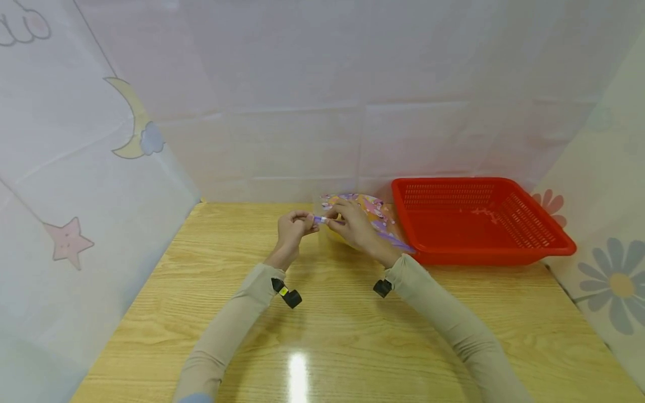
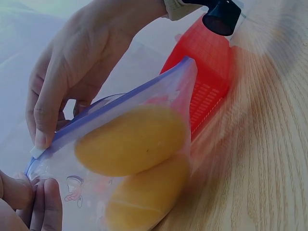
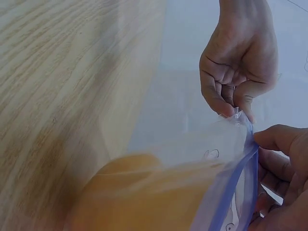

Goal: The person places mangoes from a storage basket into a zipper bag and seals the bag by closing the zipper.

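A clear printed zip bag (image 1: 375, 208) with a purple zip strip (image 2: 115, 107) stands at the back of the table. Two smooth yellow oval things (image 2: 132, 140), perhaps mangoes or potatoes, lie inside it. My left hand (image 1: 293, 229) pinches the bag's left top corner between thumb and fingers. Close beside it, my right hand (image 1: 353, 224) pinches the white slider (image 2: 36, 152) near that end of the zip. In the right wrist view the purple strips stand apart towards the right hand's side, so the bag's mouth gapes there.
Right of the bag stands a red plastic basket (image 1: 417, 253), touching or nearly touching it. Small pale marks or bits show inside, too blurred to name. The wooden table (image 1: 332, 336) ends at a cloth-covered wall (image 1: 282, 140) behind the bag.
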Tool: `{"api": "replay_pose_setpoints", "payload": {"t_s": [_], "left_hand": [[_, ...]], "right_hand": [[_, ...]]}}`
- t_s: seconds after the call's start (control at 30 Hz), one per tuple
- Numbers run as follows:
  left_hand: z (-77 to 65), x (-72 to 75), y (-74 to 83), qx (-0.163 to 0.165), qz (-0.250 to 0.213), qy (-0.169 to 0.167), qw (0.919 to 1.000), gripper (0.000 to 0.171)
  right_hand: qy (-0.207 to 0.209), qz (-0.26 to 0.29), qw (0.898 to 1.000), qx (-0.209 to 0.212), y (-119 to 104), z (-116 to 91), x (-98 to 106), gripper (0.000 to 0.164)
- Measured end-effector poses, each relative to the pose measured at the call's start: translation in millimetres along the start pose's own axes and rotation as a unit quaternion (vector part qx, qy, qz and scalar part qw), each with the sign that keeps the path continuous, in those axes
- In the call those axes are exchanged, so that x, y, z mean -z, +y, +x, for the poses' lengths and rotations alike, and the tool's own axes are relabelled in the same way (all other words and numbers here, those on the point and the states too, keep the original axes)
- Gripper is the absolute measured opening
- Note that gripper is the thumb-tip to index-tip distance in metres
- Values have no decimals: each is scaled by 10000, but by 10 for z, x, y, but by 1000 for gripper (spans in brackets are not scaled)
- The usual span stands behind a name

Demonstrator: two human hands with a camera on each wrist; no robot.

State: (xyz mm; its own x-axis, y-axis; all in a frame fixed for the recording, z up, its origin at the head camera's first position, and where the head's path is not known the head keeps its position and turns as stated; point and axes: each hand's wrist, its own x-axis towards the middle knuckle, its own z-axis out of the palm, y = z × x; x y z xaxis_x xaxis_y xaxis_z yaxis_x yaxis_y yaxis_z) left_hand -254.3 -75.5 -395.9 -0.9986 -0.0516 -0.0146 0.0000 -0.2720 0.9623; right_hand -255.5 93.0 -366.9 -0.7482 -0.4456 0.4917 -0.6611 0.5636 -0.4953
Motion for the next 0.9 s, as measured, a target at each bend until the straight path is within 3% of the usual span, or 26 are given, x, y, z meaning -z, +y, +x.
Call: {"api": "replay_pose_setpoints", "payload": {"t_s": [0.3, 0.57, 0.9], "left_hand": [[8, 7, -8, 72, -83, 16, 9999, 29], [5, 25, -12, 80, -20, 60, 9999, 23], [19, 32, -27, 124, -81, 127, 9998, 18]], "right_hand": [[-216, 515, 9983, -176, 90, -6, 24, 3], [-494, 834, 9943, -442, 119, -23, 81, 4], [-508, 1160, 9905, -536, 166, -39, 68, 4]]}}
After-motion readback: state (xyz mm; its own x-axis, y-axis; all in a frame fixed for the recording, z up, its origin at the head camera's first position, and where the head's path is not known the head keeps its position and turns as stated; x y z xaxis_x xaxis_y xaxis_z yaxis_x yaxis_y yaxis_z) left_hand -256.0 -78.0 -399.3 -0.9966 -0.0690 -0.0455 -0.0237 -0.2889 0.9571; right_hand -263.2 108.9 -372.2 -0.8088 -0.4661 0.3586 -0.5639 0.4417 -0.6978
